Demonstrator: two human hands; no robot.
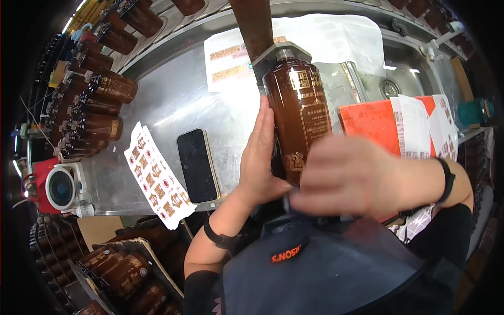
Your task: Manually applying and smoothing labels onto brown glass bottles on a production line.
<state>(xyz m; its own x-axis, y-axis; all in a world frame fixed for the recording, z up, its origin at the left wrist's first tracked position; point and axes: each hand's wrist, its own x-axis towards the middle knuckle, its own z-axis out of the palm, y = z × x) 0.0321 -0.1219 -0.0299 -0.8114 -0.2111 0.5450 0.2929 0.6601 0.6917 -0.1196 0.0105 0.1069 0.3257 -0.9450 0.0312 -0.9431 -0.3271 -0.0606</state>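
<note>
Brown bottle (299,113) — left hand (261,157) gripping its side, right hand (346,178) blurred over base

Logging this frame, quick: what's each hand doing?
Left hand: gripping the brown bottle.
Right hand: blurred at the bottle's base; grip cannot be told.

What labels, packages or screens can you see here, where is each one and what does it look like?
Gold-framed label: on the brown bottle that the left hand steadies.
White sticker sheet: steel counter, left; gold and red stickers.
Dark phone screen: beside that sheet; black, unlit.
Orange-red packet: right of the bottle; white slips overlapping.
</note>
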